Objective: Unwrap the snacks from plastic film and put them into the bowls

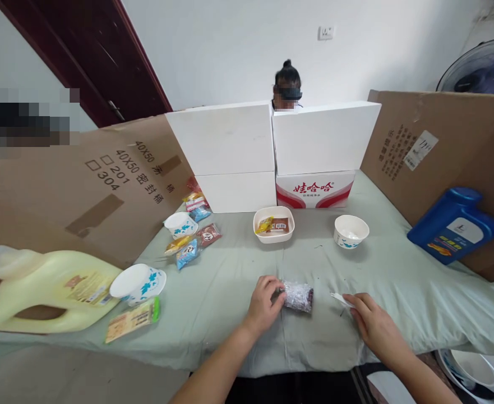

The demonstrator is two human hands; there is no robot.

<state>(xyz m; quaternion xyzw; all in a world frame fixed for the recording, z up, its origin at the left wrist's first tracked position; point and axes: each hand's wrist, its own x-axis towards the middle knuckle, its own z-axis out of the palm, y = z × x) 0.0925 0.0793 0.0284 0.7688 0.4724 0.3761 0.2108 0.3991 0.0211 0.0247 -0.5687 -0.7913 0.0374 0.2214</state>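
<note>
My left hand (265, 303) is closed on the left end of a shiny clear-plastic packet (298, 295) with dark ends, which lies on the cloth in front of me. Between the thumb and fingers of my right hand (370, 318) is a slim white piece (340, 300), pointing left toward the packet but apart from it. I cannot tell exactly what this piece is. Beyond my hands stands a white square bowl (273, 238) containing a yellow sachet (264, 225) and a brown sachet (280, 225). Farther right is a white paper bowl (351, 232) with blue leaves.
A yellowish jug (57, 292), tipped paper bowls (139, 283), a flat packet (133, 320) and several sachets (187, 254) lie left. A blue bottle (452, 225) leans against cardboard at right. White boxes (234, 143) wall the back; a person (287, 84) is behind them.
</note>
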